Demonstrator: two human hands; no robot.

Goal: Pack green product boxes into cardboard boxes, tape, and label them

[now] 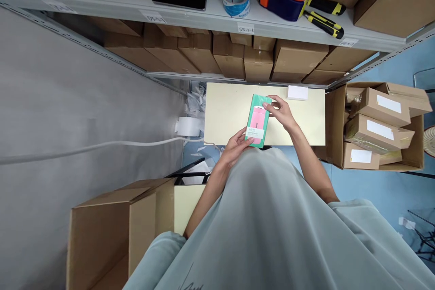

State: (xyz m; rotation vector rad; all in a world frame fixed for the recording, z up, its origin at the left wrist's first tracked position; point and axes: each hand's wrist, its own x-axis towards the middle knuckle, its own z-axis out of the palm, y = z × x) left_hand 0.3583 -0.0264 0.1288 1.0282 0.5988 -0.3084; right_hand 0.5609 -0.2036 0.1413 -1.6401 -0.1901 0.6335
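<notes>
From the head camera, a green and pink product box (258, 120) is held between both hands above a pale yellow table (231, 108). The left hand (234, 146) grips its near end from below, fingers curled around the label. The right hand (282, 111) pinches its far upper edge. A small white box (297, 92) lies just beyond on the table.
</notes>
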